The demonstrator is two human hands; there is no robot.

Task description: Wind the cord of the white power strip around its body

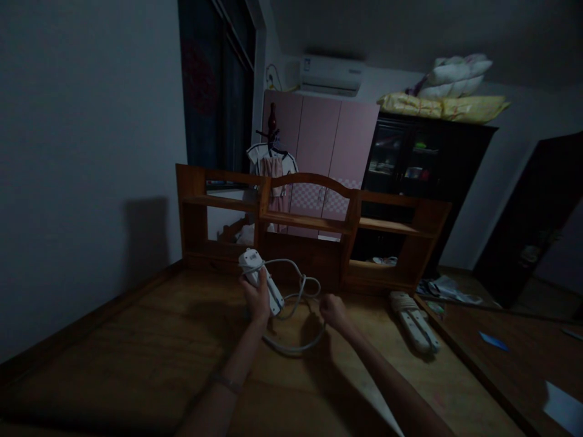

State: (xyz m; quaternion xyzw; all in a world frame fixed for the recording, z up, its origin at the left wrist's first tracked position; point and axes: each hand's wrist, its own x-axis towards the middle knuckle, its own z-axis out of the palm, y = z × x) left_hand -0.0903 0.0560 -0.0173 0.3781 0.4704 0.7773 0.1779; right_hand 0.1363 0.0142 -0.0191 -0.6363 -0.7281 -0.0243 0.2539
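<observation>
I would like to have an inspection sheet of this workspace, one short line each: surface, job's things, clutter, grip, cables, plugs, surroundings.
Surface: wooden board, dimly lit, with shadows.
Job's things: white strip, held tilted, and its cord.
Clutter: second strip at the board's right side; blue scrap and white paper on the darker surface beyond.
Grip: left hand holds the strip; right hand is closed, apparently on the cord.
Cables: the cord makes loose loops between the hands; the second strip's cord is wound round its far end.
Plugs: nothing seen.
Surroundings: wooden shelf, pink wardrobe, black cabinet, air conditioner.
</observation>
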